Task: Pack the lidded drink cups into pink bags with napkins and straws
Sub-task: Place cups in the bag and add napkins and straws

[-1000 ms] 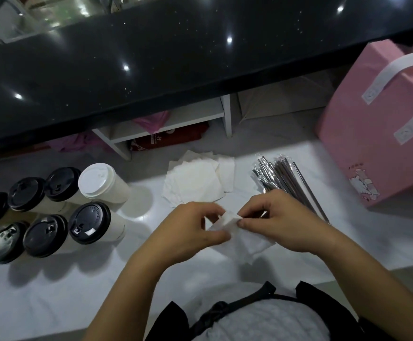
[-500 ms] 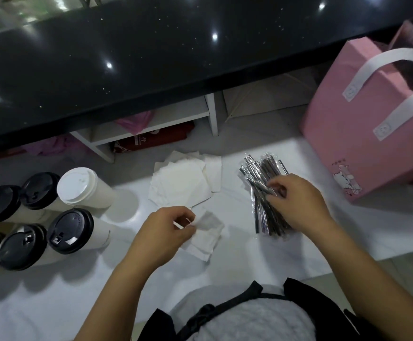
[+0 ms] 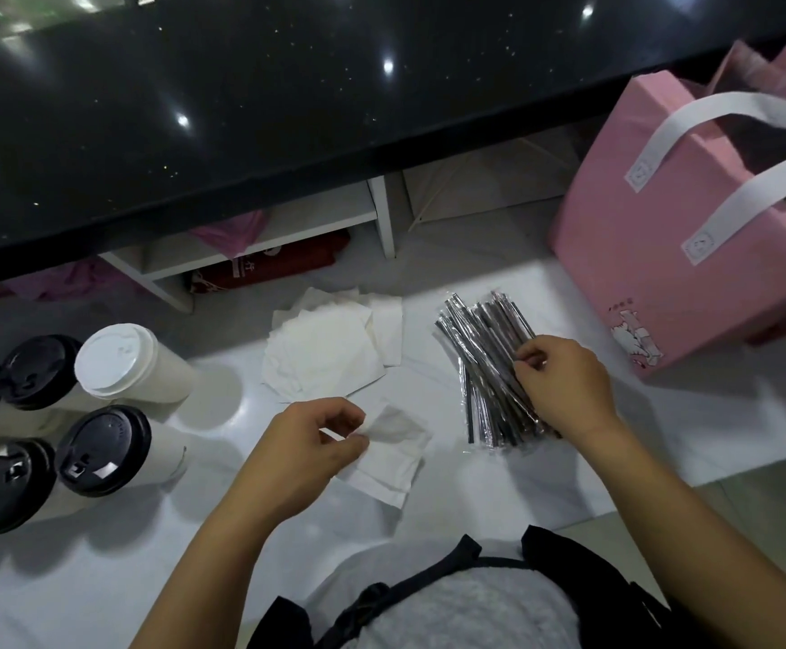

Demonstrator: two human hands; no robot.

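Note:
My left hand [image 3: 309,445] pinches a folded white napkin [image 3: 393,454] by its corner, just above the white counter [image 3: 568,470]. My right hand [image 3: 564,384] sits on the pile of wrapped straws [image 3: 480,363], its fingers curled and pinching at a straw on the pile's right side. A loose stack of napkins [image 3: 330,351] lies behind my left hand. Several lidded cups [image 3: 115,449] stand at the left, most with black lids, one with a white lid [image 3: 117,360]. An open pink bag [image 3: 690,255] with white handles stands at the right.
A black raised countertop [image 3: 288,110] overhangs the back of the white counter. Beneath it are white shelf compartments [image 3: 288,227] holding pink cloth and a dark red package. The counter's near edge runs by my body at the lower right.
One second ago both hands held the napkin. My right hand has let it go and moved right onto the straw pile, where it picks at a straw. My left hand keeps the napkin.

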